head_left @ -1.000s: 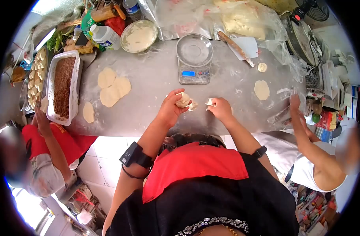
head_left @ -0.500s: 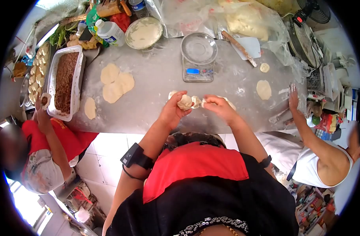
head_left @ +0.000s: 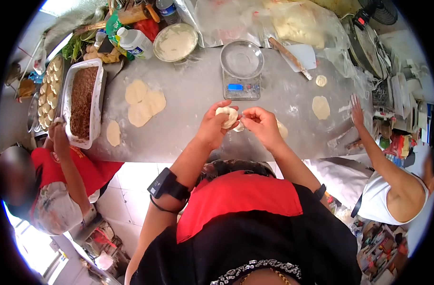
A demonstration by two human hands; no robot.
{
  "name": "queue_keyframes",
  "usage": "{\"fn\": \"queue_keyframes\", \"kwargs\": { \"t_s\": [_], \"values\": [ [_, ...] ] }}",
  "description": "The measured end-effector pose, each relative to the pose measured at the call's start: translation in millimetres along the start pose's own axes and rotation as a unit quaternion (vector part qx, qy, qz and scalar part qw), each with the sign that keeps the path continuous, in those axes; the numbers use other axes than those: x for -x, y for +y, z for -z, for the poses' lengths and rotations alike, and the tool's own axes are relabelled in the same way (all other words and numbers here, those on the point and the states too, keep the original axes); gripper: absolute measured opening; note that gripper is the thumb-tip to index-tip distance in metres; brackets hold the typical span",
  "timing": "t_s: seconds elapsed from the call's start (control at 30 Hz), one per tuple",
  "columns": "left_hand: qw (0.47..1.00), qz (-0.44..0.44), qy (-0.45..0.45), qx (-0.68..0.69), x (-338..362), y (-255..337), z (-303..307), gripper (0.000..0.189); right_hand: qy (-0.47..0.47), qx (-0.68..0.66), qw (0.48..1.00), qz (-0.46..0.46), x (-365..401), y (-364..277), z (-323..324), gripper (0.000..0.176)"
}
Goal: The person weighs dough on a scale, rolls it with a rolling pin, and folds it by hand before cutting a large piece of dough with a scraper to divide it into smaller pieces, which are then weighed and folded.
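A cupped piece of dough [head_left: 230,114] rests in my left hand [head_left: 213,124], whose fingers and thumb curl around it. Close beside it, my right hand [head_left: 263,127] has its thumb and fingertips pinched together, with a small whitish bit at the tips too small to make out. Below the gap between the hands, another dough lump [head_left: 239,127] shows in part. A pale dough piece [head_left: 282,128] lies on the steel table just right of my right hand, partly hidden by it.
A kitchen scale [head_left: 241,88] with a round pan stands ahead. Flat dough rounds [head_left: 144,105] lie left, another round [head_left: 321,108] right. A white tub of brown filling [head_left: 97,102] sits far left. Co-workers stand on both sides; one's hand [head_left: 356,111] rests on the table.
My left hand has turned, so its dough now shows a hollow. My right hand has risen slightly, its fingers more tightly pinched. At left, the co-worker's hands have come together.
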State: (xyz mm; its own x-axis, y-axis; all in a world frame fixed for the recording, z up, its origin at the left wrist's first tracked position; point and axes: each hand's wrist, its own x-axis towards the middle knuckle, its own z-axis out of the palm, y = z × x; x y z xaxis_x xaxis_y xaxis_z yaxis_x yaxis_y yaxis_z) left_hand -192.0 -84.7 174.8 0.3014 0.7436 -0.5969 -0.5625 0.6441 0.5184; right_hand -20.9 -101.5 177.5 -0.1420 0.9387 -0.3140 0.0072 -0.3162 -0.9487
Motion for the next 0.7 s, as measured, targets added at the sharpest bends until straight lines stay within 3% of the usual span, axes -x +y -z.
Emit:
{"fn": "queue_keyframes", "kwargs": {
  "t_s": [0.17,0.27,0.4,0.47,0.57,0.7],
  "values": [
    [0.991,0.074,-0.072,0.088,-36,6,-9,0.033,0.055,-0.03,0.998,-0.003,-3,-13,6,0.018],
    [0.996,-0.038,-0.037,-0.07,-60,38,-52,0.03,0.088,-0.018,0.996,-0.001,-5,-7,22,0.019],
    [0.972,-0.03,0.033,-0.229,-98,63,-63,0.035,0.116,-0.033,0.993,-0.021,-4,-3,39,0.02],
    [0.949,-0.054,0.079,-0.301,-106,56,-51,0.038,0.136,-0.046,0.988,-0.056,-1,-1,46,0.02],
    [0.962,-0.091,0.127,-0.225,-100,38,-16,0.041,0.142,-0.029,0.986,-0.083,4,21,61,0.017],
    [0.964,-0.036,0.189,-0.184,-77,15,47,0.037,0.11,0.022,0.984,-0.137,7,49,71,0.012]
  ]
}}
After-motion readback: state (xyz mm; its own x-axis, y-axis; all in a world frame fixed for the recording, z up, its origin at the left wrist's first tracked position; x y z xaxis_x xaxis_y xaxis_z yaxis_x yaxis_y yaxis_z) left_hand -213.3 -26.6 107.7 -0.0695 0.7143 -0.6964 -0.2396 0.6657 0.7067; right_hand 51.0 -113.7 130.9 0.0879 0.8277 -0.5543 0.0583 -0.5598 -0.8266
